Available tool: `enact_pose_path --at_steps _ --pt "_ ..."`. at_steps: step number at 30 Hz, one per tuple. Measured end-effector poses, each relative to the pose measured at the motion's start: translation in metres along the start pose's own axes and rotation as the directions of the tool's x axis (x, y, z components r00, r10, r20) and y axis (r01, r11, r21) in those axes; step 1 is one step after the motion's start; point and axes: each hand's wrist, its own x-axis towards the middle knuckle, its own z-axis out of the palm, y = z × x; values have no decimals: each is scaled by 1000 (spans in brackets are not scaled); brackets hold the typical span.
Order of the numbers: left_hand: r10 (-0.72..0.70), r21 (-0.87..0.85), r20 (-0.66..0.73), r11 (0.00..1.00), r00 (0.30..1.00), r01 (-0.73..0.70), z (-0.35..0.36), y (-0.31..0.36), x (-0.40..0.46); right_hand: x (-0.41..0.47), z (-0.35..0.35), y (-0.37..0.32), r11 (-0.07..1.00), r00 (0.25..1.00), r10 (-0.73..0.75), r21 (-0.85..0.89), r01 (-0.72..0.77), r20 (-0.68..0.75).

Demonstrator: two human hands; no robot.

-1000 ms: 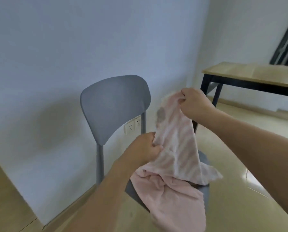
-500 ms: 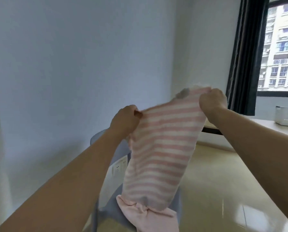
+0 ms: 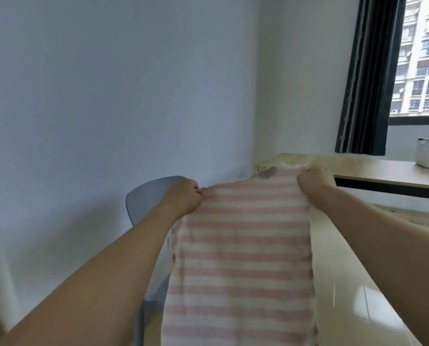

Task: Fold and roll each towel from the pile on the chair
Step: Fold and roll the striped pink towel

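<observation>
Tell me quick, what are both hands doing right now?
Left hand: closed, gripping the top left corner of the striped towel.
Right hand: closed, gripping the towel's top right corner.

Chair behind towel; desk just right.

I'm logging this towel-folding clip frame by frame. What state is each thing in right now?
striped towel: unfolded, held up, hanging flat
left hand: grips the towel's top left corner
right hand: grips the top right corner
chair: upright, seat hidden behind the towel
curtain: drawn aside
</observation>
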Motion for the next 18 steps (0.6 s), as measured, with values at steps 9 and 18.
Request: enact_pose_path --at_steps 9,18 --pt "99 -30 -443 992 891 -125 -18 -9 32 45 20 -29 790 997 -73 611 58 1" --pt "231 -74 -187 966 955 -248 -24 -3 -25 -1 13 15 738 999 27 675 11 -46"
